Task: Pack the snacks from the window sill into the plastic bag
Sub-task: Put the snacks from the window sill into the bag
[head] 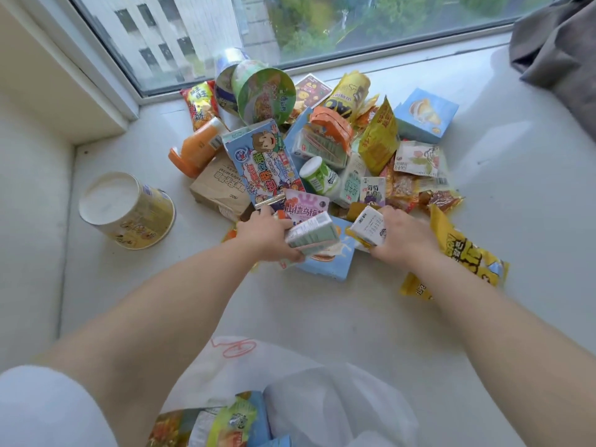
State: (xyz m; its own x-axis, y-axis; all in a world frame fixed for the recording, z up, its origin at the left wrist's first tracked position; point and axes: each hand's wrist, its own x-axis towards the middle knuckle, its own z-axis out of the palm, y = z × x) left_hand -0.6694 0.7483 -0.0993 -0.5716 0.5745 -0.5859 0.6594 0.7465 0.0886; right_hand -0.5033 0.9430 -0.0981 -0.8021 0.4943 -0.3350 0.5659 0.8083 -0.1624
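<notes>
I see the window sill [419,317], wide and white, under both hands. The plastic bag [322,398] lies close to me, behind the hands and between my arms. It is thin and floppy, so its mouth may fall shut. A few packs are in it already.

The pile of snacks [322,150] sits in front of the hands, and they touch its near edge. A big yellow noodle cup [129,211] stands alone, far out to the left of the left hand. I think it is light but easy to crush, so I would hold it round its sides. A long yellow chip bag [458,256] lies just right of the right hand. It looks puffy and crinkly, so I would grab it by one end.

My left hand [267,233] curls round a green drink carton [311,233]. My right hand [403,237] curls round a white drink carton [371,225]. These small cartons look stiff and a bit heavy with drink inside. Holding the flat sides seems best, and not squeezing hard.
</notes>
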